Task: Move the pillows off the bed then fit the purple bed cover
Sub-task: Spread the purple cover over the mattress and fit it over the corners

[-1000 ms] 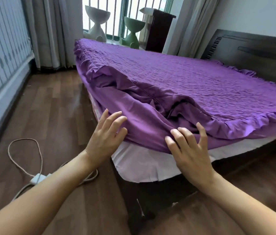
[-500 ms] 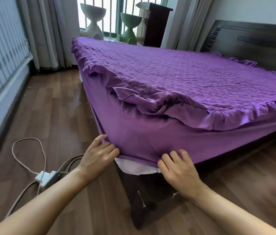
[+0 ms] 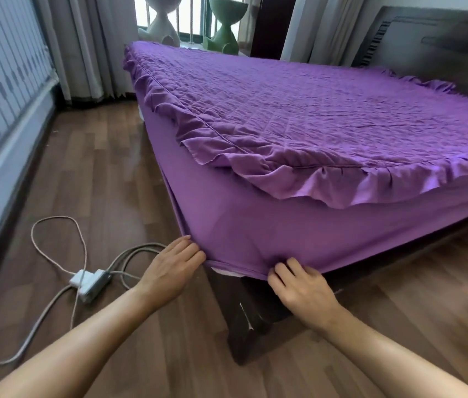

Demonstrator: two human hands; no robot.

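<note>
**Near corner: seating the skirt hem**

The purple quilted bed cover with ruffled border (image 3: 298, 116) lies spread over the mattress, with no pillows on it in view. Its plain skirt hangs down over the near corner. My left hand (image 3: 173, 268), fingers straight, presses the hem at the corner edge. My right hand (image 3: 301, 285), fingers curled, pinches the hem. A sliver of white undersheet (image 3: 227, 272) shows beneath.

Judged step: fitting this corner. Next: tuck the hem under the mattress, above the dark wooden bed frame (image 3: 244, 314), until the white is hidden.
</note>
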